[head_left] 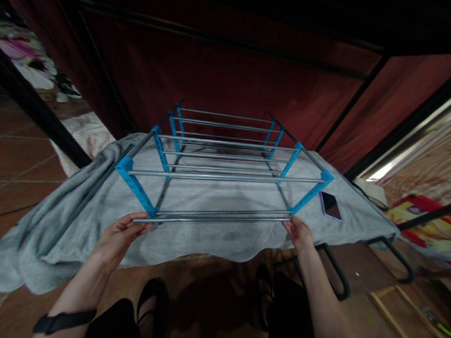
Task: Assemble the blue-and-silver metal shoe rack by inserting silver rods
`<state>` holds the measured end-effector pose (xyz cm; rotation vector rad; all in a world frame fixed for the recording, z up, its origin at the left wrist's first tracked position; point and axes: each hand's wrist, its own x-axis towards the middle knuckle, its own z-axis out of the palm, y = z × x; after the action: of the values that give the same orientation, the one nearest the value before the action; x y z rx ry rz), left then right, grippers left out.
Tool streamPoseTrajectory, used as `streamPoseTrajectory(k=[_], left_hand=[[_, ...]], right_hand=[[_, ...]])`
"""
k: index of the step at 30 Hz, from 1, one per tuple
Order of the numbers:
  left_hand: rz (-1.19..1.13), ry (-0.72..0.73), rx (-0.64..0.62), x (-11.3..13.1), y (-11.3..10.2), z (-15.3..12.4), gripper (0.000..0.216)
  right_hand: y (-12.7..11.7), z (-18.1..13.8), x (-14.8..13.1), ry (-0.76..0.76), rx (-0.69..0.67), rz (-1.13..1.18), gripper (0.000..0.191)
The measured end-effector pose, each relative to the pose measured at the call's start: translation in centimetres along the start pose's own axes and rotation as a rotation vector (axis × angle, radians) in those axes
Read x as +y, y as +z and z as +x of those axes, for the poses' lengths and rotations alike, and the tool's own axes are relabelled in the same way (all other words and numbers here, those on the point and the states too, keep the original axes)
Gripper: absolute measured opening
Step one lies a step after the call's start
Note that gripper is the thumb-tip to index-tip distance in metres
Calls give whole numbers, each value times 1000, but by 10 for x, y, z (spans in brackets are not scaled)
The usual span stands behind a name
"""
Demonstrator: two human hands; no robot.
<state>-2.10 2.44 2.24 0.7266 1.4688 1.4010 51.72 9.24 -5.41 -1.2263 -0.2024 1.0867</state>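
Note:
A rack of silver metal rods [225, 177] joined by blue plastic side pieces [135, 185] lies on a grey cloth [193, 237] in front of me. My left hand [115, 239] grips the left ends of the nearest pair of rods, fingers curled around them. At the right end of the same rods, my right hand [300, 234] pinches them beside the blue piece [310, 192].
A phone [330, 205] lies on the cloth right of the rack. Loose dark poles [87, 194] rest on the cloth at the left. Red fabric walls with black frame bars stand behind. Black curved tubes [336, 271] and wooden strips lie on the floor at right.

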Motion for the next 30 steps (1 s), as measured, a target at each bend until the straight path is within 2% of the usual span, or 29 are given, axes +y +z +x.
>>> streamPoseTrajectory(k=[4, 8, 12, 17, 24, 30], left_hand=[[-275, -104, 59, 3, 13, -5, 25], [-385, -190, 109, -4, 24, -3, 20], [-387, -202, 117, -13, 35, -5, 20], [-356, -290, 143, -21, 54, -15, 19], [-353, -356, 86, -36, 77, -25, 18], [-389, -363, 132, -42, 93, -25, 20]], right_hand=[[3, -5, 4, -17, -32, 8, 12], [6, -10, 10, -21, -67, 3, 10], [5, -14, 15, -30, -86, 16, 10], [7, -22, 18, -30, -68, 21, 16], [21, -37, 18, 62, -63, 58, 22], [29, -48, 23, 90, -91, 78, 23]])
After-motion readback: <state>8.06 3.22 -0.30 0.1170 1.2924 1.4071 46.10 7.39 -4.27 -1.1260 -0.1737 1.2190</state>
